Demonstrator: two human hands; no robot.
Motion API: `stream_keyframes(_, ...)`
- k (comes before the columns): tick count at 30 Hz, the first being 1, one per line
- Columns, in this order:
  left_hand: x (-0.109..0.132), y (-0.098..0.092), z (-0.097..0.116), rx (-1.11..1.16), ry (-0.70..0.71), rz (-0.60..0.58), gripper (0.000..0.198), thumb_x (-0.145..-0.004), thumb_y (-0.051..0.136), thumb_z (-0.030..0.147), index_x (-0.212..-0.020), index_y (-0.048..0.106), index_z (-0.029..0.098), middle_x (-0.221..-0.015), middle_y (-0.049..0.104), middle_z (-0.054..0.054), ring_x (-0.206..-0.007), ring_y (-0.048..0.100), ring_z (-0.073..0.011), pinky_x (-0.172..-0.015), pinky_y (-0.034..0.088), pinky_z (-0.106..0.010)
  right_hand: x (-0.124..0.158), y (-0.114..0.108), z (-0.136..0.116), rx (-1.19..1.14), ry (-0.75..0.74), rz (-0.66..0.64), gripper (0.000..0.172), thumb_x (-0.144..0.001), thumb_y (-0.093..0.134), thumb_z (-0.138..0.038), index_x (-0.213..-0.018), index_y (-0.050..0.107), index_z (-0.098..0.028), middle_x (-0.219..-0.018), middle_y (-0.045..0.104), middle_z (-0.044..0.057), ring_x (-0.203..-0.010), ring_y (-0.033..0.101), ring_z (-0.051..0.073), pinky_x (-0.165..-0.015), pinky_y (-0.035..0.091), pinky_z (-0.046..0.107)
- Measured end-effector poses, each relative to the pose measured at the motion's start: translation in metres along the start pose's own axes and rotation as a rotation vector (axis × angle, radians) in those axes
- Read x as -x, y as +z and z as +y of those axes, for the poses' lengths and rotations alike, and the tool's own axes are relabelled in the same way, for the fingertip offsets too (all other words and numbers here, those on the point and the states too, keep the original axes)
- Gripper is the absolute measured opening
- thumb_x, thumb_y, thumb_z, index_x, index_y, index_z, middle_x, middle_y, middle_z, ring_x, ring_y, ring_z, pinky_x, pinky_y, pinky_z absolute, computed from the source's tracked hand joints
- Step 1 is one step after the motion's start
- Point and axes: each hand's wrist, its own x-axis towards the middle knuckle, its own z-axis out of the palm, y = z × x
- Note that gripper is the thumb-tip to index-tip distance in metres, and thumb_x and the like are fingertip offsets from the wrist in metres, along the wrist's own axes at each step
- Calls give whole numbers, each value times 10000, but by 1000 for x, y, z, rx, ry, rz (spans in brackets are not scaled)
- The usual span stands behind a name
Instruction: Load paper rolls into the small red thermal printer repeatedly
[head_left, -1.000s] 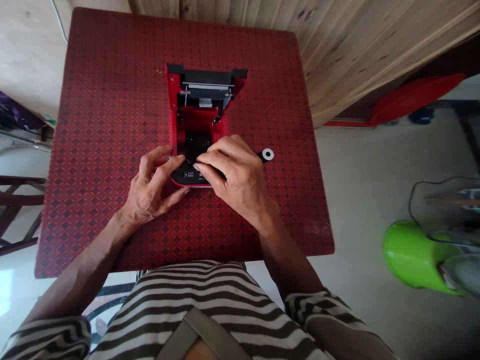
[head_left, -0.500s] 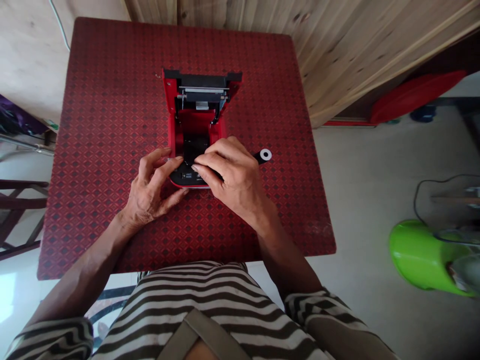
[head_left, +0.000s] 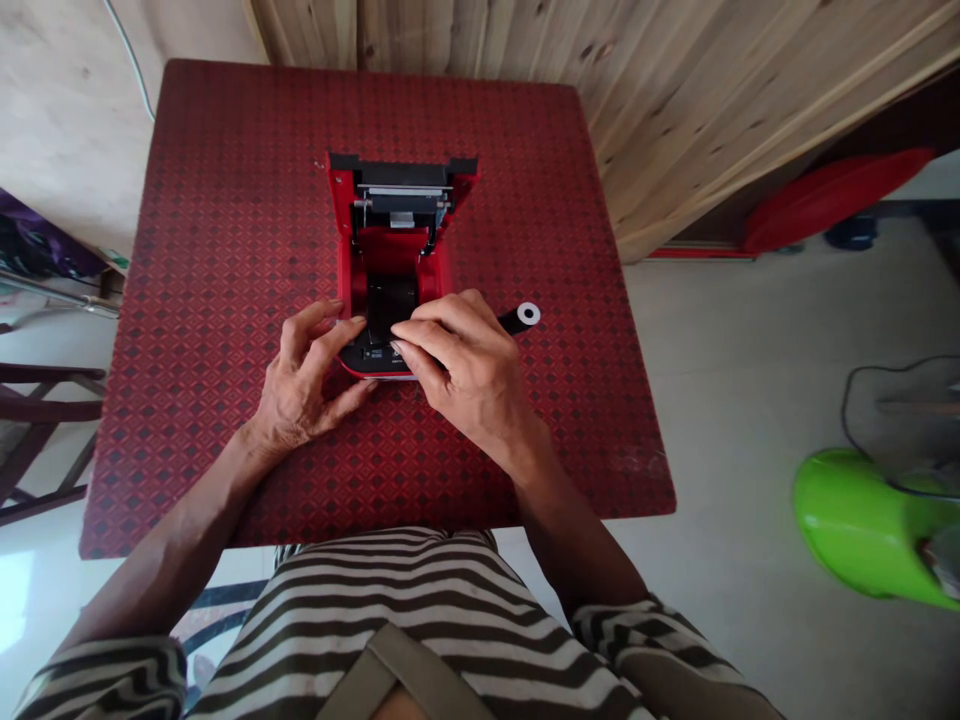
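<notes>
A small red and black printer (head_left: 348, 270) stands on the table with its hinged lid (head_left: 403, 175) raised. A roller and a metal bar show inside the lid. A flat black sheet (head_left: 392, 300) lies in the open bay and reaches the front panel. My left hand (head_left: 304, 375) clasps the printer's front left corner, fingers on the rim and thumb low at the front. My right hand (head_left: 469, 365) pinches the near edge of the black sheet with thumb and forefinger. Just beyond my right hand lies a black roll (head_left: 517, 319) with a white ring at its end.
The table (head_left: 225, 200) has a red patterned cover. Wooden panelling (head_left: 480, 35) rises behind it. To the right on the floor are a green bin (head_left: 855, 520) and a dark cable (head_left: 847, 400). A dark wooden chair (head_left: 49, 400) stands at the left.
My right hand has shifted slightly right and toward me, with more of the black sheet now showing over the front of the bay. My left hand stays on the printer's corner.
</notes>
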Motion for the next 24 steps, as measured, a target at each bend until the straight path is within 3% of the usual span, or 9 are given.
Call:
stream_keyframes(5,-4,-8,0,49,8,-20,694,-990,732,570,-1567,477,280,-1484,573,-140,-1371,631,-330,-1116,623,-547,4,0,0,4,4,25,139,-1064,643,-192,-1081,774,-234,-1013,785,56,-928,677,224,-889,602,418)
stream_keyframes(8,-11,-21,1,192,-41,-48,709,-1000,674,623,-1582,471,273,-1433,619,-131,-1234,694,-291,-1049,649,-498,6,-1,0,-12,-18,64,139,-1051,651,-159,-1085,770,-221,-1008,787,57,-922,680,222,-882,602,409)
stream_keyframes(11,-23,-34,2,261,-119,11,665,-1027,642,604,-1592,475,297,-1434,610,-125,-1122,714,-244,-958,666,-431,7,-2,-1,-8,-10,53,163,-1045,643,-138,-1083,772,-230,-1015,785,55,-930,680,219,-887,592,407)
stream_keyframes(15,-55,-40,-6,164,-140,82,748,-1032,604,679,-1653,404,313,-1613,479,-132,-1413,588,-322,-1090,610,-464,8,-1,-1,14,-10,69,170,-1040,648,-132,-1070,773,-243,-1027,781,53,-938,666,212,-886,579,403)
stream_keyframes(17,-79,-36,-14,131,-69,45,852,-1034,552,740,-1719,254,331,-1711,397,-113,-1500,523,-318,-1166,571,-475,8,0,-1,20,-20,111,162,-1030,667,-124,-1060,774,-242,-1018,773,55,-932,658,209,-869,575,393)
stream_keyframes(19,-102,-32,-22,167,-111,-13,803,-1084,432,731,-1738,172,345,-1789,303,-83,-1575,472,-290,-1218,539,-476,7,1,-1,28,-25,148,149,-1016,687,-112,-1043,776,-228,-992,763,60,-913,647,208,-854,573,384)
stream_keyframes(20,-111,-31,-25,200,-95,-64,823,-1087,410,744,-1740,176,302,-1778,332,-100,-1580,476,-281,-1228,531,-476,7,2,-1,33,-26,161,143,-1012,693,-108,-1036,776,-222,-975,759,60,-903,641,207,-851,572,382)
stream_keyframes(24,-124,-36,-21,245,-103,-43,693,-1122,325,712,-1548,562,220,-1410,716,-70,-1338,678,-245,-1201,539,-487,9,3,0,47,-30,177,155,-1017,693,-110,-1066,772,-234,-924,766,33,-888,638,204,-849,564,383)
